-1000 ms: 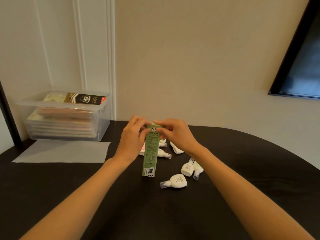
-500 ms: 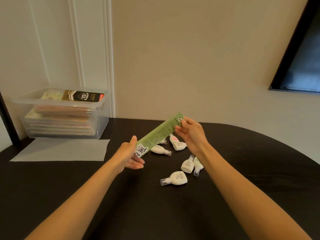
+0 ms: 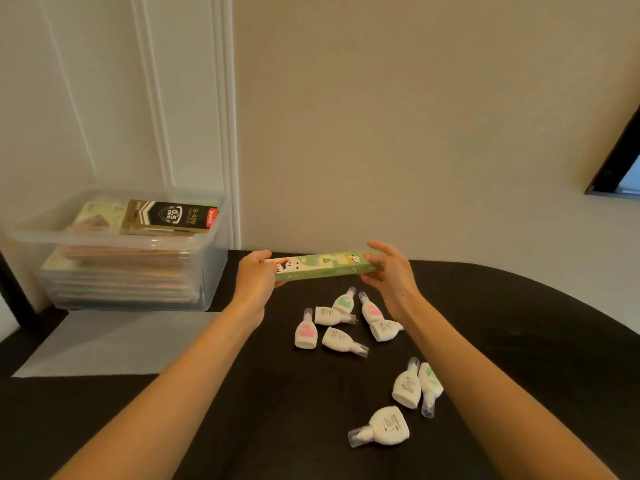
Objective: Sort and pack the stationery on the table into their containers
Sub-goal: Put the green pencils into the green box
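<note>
A long green box (image 3: 323, 267) with cartoon prints is held level above the black table (image 3: 519, 341), lengthwise from left to right. My left hand (image 3: 256, 277) grips its left end and my right hand (image 3: 389, 273) grips its right end. Below the box, several small white correction tapes lie scattered on the table: a cluster (image 3: 337, 322) just under the box and three more (image 3: 407, 388) nearer to me. Some show pink or green labels.
A clear plastic bin (image 3: 131, 258) stands at the far left against the wall, stacked with flat stationery packs and a black-and-gold box (image 3: 171, 214) on top. In front of the bin lies a white translucent sheet (image 3: 100, 344). A dark window frame (image 3: 620, 161) is at right.
The green box went from upright on the table to lifted, tilted, and now level and farther back. My left hand moved from its top to its left end. The view shifted lower.
</note>
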{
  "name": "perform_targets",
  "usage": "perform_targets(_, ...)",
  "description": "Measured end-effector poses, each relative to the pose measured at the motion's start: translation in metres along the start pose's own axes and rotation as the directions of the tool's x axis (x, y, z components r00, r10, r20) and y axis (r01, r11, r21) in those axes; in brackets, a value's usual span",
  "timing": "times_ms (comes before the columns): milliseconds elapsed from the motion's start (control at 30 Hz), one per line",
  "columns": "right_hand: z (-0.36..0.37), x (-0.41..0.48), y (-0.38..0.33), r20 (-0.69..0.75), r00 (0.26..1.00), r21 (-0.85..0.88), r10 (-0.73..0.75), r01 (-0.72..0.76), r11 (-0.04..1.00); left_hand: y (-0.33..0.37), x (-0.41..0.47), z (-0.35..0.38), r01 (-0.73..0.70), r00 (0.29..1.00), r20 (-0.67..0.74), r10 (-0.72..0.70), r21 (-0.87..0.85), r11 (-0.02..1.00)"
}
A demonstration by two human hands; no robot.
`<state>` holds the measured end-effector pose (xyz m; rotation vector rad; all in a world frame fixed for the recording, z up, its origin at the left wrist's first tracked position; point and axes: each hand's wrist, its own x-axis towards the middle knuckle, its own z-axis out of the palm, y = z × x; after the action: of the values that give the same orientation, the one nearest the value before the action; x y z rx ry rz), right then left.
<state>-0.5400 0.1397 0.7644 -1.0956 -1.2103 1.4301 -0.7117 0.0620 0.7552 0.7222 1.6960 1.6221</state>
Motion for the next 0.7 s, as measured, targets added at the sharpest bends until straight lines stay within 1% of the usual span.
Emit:
perform_targets(67, 0.007, 0.007, -0.009, -0.003, 1.000, -0.022, 0.030, -0.030, 0.999, 0.012, 0.009, -0.002, -0.026, 0.999, -0.029, 0.026, 0.027, 0.999)
perform_targets(167, 0.029, 0.019, -0.036, -0.005, 0.993, -0.082, 0.120, -0.120, 0.989, 0.047, 0.023, -0.015, 0.012, 0.996, -0.087, -0.007, 0.054, 0.998)
perform_targets(233, 0.044, 0.023, -0.049, -0.002, 0.986, -0.111, 0.166, -0.165, 0.980, 0.068, 0.026, -0.027, 0.012, 0.996, -0.094, -0.004, 0.085, 0.996)
perform_targets(300, 0.062, 0.029, -0.067, 0.048, 0.980, -0.149, 0.191, -0.182, 0.972, 0.089, 0.036, -0.043, 0.034, 0.992, -0.122, -0.020, 0.106, 0.994)
perform_targets(367, 0.088, 0.034, -0.084, 0.129, 0.969, -0.183, 0.212, -0.187, 0.965, 0.107, 0.052, -0.066, 0.064, 0.985, -0.164, -0.044, 0.119, 0.991)
perform_targets(467, 0.125, 0.040, -0.097, 0.247, 0.942, -0.255, 0.228, -0.164, 0.953, 0.120, 0.077, -0.097, 0.110, 0.976, -0.199, -0.092, 0.079, 0.991)
perform_targets(533, 0.149, 0.045, -0.099, 0.327, 0.919, -0.375, 0.221, -0.089, 0.923, 0.124, 0.094, -0.116, 0.149, 0.967, -0.223, -0.123, 0.101, 0.984)
perform_targets(600, 0.175, 0.050, -0.098, 0.376, 0.908, -0.497, 0.183, 0.032, 0.867, 0.124, 0.115, -0.135, 0.163, 0.955, -0.267, -0.130, 0.108, 0.981)
perform_targets(633, 0.192, 0.057, -0.097, 0.400, 0.904, -0.545, 0.154, 0.100, 0.833, 0.125, 0.129, -0.146, 0.173, 0.947, -0.292, -0.134, 0.115, 0.978)
perform_targets(700, 0.218, 0.068, -0.093, 0.451, 0.889, -0.633, 0.084, 0.252, 0.732, 0.128, 0.151, -0.161, 0.210, 0.938, -0.311, -0.154, 0.156, 0.965)
